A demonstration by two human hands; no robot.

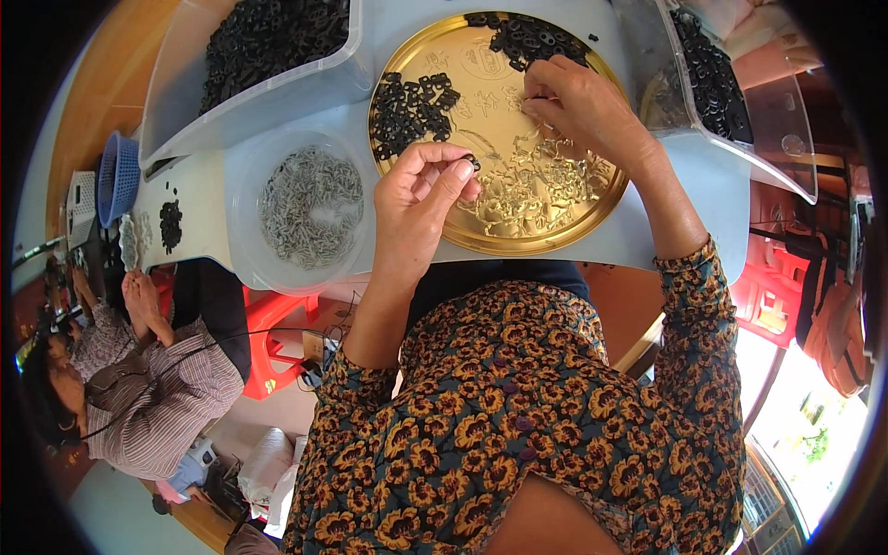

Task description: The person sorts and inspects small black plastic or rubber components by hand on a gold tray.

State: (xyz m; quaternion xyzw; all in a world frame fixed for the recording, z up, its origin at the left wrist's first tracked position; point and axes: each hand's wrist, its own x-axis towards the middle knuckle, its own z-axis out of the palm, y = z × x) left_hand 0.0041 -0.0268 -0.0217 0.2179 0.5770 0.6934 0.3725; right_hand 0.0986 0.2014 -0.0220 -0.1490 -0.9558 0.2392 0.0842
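Note:
A round gold tray (504, 242) lies in front of me. My left hand (421, 199) is over its left edge, pinching a small black plastic part (471, 162) between thumb and fingertips. Over the tray's right side is my right hand (592, 111), its fingers drawn together beside a pile of black parts (541, 42) at the far rim. Whatever those fingers hold, if anything, is hidden. Another pile of black parts (407, 111) sits on the tray's left side. The tray's nearer half has a raised, shiny relief pattern.
Left of the tray stands a clear round tub (313, 208) of small silvery metal pieces. Clear bins of black parts stand at the far left (277, 46) and far right (712, 83). A blue basket (117, 176) and another person (148, 370) in a striped top are at the left.

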